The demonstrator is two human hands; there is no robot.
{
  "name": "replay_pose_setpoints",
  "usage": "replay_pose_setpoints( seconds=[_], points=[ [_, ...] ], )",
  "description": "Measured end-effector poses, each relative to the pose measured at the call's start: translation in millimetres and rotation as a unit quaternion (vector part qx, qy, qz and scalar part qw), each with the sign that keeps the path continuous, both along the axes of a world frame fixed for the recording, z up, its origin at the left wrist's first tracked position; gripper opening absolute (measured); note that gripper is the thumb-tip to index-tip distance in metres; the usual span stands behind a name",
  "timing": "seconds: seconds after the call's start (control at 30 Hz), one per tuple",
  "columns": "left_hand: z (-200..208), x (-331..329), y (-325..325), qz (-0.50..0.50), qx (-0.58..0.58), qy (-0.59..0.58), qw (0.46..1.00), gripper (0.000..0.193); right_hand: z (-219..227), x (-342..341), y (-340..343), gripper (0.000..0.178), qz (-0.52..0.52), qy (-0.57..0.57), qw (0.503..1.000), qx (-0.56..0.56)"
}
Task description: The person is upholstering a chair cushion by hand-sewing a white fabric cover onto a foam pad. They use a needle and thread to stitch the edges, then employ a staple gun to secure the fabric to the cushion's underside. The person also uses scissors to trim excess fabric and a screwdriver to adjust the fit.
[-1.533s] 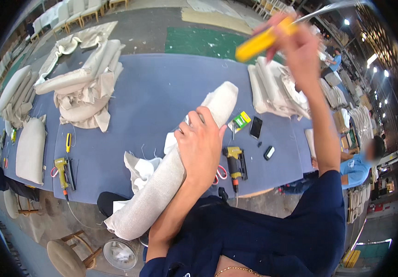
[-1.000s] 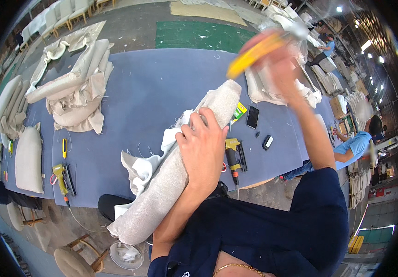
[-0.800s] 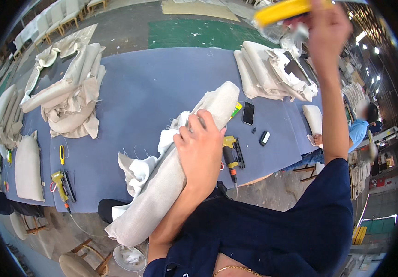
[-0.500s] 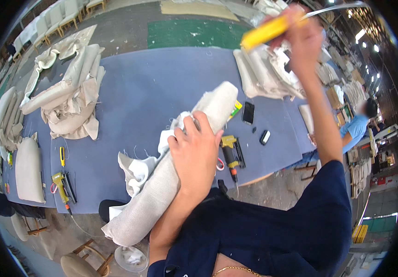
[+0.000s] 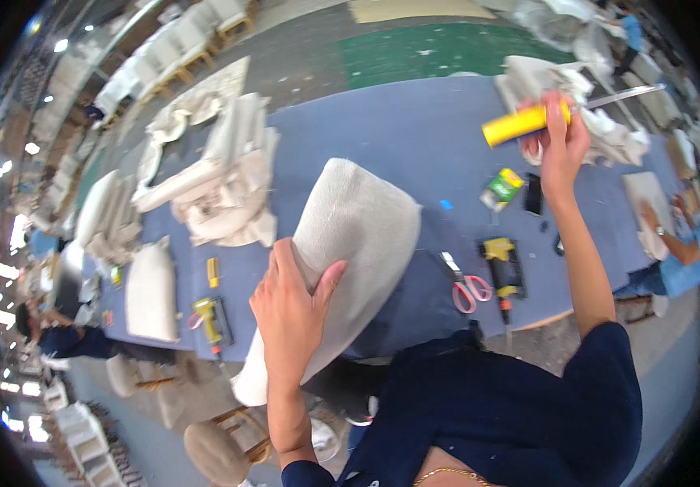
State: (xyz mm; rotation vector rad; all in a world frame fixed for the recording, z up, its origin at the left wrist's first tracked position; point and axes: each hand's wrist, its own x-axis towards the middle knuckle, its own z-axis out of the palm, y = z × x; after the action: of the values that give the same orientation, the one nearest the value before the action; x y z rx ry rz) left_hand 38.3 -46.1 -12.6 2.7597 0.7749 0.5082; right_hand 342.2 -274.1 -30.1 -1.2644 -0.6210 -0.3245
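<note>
My left hand [image 5: 293,312] grips a light grey, fabric-covered chair cushion [image 5: 362,223], thumb on its smooth face and fingers spread over the left edge. The cushion is tilted up at the table's front edge, its lower end over my lap. Its back side is hidden. Raised over the right part of the table, my right hand [image 5: 557,146] is closed round the yellow handle of a tool [image 5: 520,123] with a long, thin metal shaft pointing right. The exact kind of tool is unclear. Scissors [image 5: 468,286] with red-and-white handles lie right of the cushion.
On the blue-grey table [image 5: 330,114] lie a staple gun [image 5: 500,268], a green-yellow packet [image 5: 503,189], a phone [image 5: 533,195], and a second staple gun [image 5: 210,321]. Covered pieces [image 5: 228,178] are piled left; more [image 5: 537,77] lie far right. Another person's arm [image 5: 675,242] is at right.
The cushion has turned from its loose-fabric side to its smooth face. My left hand has shifted to its left edge. My right hand has come down with the yellow-handled tool; the view has swung left.
</note>
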Motion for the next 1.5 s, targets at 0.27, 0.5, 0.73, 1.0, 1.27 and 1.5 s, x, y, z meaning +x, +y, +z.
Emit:
replay_pose_setpoints(
  seconds=[0.27,0.5,0.73,1.0,1.27,1.5],
  points=[
    [40,31,87,-0.186,-0.213,-0.102,0.954,0.046,-353,-41,-31,0.023,0.029,0.129,0.878,-0.46],
    [4,85,131,-0.248,-0.374,-0.2,0.871,0.034,-362,-59,-11,0.032,0.031,0.169,0.825,-0.538],
    [-10,121,147,-0.262,-0.367,-0.161,0.878,0.037,-364,-28,-14,0.029,0.086,0.158,0.794,-0.581],
    [-1,138,119,-0.165,-0.314,-0.121,0.927,0.041,-376,60,-60,0.021,-0.129,0.177,0.735,-0.641],
    [2,101,120,-0.093,-0.328,-0.163,0.926,0.038,-391,-19,-55,0.018,0.108,0.134,0.762,-0.625],
    [-4,90,114,-0.182,-0.475,-0.187,0.84,0.037,-373,-99,-41,0.013,0.023,0.068,0.774,-0.629]
  ],
)
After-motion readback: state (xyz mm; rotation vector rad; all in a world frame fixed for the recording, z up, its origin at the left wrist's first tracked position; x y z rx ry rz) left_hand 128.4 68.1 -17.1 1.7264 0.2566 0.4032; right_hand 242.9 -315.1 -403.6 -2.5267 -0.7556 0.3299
